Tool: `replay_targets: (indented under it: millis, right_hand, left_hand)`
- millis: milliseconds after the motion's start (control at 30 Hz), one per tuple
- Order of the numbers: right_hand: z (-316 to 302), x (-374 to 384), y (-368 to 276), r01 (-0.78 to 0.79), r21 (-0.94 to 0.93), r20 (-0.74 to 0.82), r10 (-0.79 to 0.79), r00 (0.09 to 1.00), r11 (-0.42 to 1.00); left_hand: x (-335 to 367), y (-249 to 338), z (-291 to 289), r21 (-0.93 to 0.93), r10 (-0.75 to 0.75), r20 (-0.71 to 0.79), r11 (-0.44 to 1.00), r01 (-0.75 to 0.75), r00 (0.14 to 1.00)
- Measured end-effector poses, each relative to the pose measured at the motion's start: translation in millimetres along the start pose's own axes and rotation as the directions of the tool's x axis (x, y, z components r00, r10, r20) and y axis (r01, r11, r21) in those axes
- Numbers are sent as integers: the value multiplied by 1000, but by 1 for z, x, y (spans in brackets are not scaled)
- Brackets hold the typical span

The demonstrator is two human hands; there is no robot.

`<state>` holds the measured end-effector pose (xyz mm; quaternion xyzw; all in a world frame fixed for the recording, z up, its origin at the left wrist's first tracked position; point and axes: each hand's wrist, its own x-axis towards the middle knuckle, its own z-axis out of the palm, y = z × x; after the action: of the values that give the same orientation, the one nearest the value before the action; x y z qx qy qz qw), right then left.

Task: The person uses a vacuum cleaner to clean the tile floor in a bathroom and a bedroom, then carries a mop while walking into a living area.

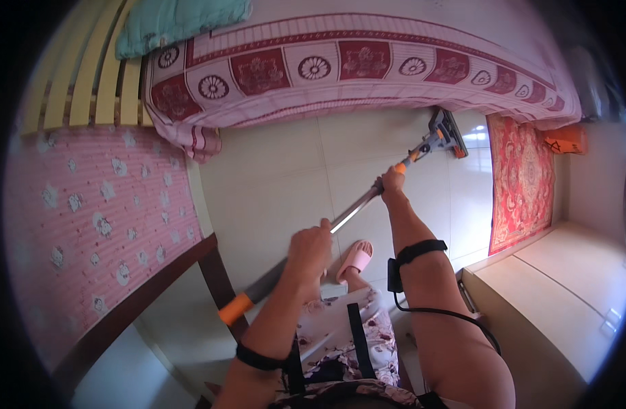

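Grey and orange, the mop (357, 208) slants from near left to far right over the floor (265, 184), its head (454, 135) near the rug (523, 180). The right hand (392, 180), nearer that head, wraps its fingers round the pole (347, 218); the left hand (309, 251) grips it further back.

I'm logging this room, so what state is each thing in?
Mop: held slanting
Left hand: closed around the mop
Right hand: closed around it, nearer the mop head
Bed cover: hanging over the edge
Red rug: spread out
Pink slipper: worn
Right forearm strap: fastened
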<state>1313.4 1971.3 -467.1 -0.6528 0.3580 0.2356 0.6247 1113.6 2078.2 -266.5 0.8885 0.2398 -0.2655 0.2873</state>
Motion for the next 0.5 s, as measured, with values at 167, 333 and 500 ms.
replay_targets:
  millis: [167, 333, 500]
  right_hand:
    - [38, -64, 73, 116, -543, -34, -160, 986, 832]
    - [59, -182, 136, 158, -667, 62, -156, 986, 728]
    - [62, -287, 177, 143, -649, 216, 1, 976, 747]
  left_hand:
    - [-55, -62, -6, -29, -195, 112, 979, 200, 974]
    - [-161, -108, -7, -48, -312, 55, 948, 315, 949]
    - [-263, -123, -28, -22, -447, 133, 891, 453, 885]
